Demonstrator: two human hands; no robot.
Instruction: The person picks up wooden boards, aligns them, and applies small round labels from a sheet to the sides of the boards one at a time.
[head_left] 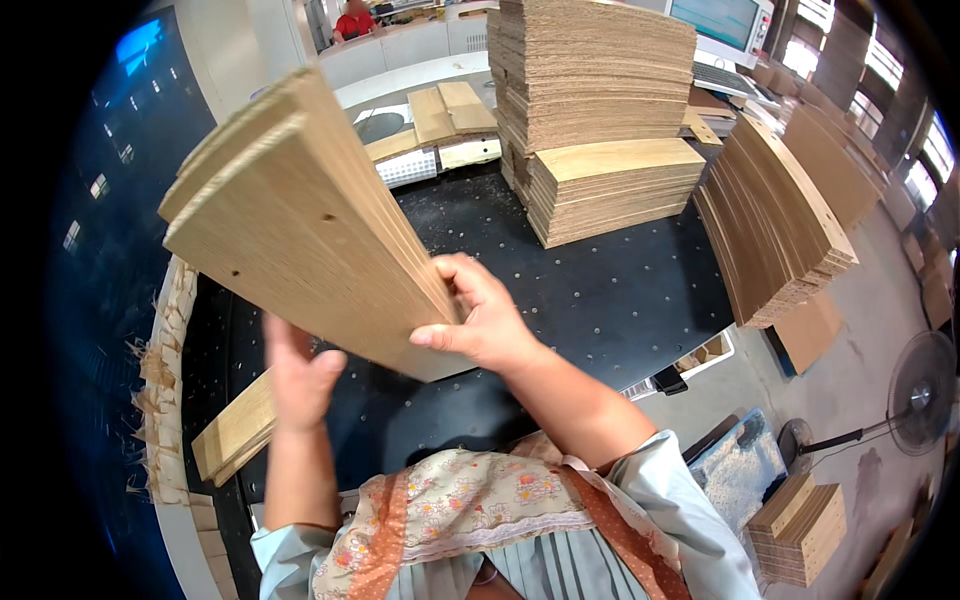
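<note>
Boards (320, 230) leaned up and leftward from the right fingers (468, 270), closed around their lower right edge above the bench (620, 275); left fingers (284, 342), blurred, spread loosely below with no visible hold, so steadiness likely required underside support there.

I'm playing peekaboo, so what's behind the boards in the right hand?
Past the boards in the right hand, a dotted black tabletop and pale planks peek out. Anything directly behind the boards is covered, so I can't tell.
</note>
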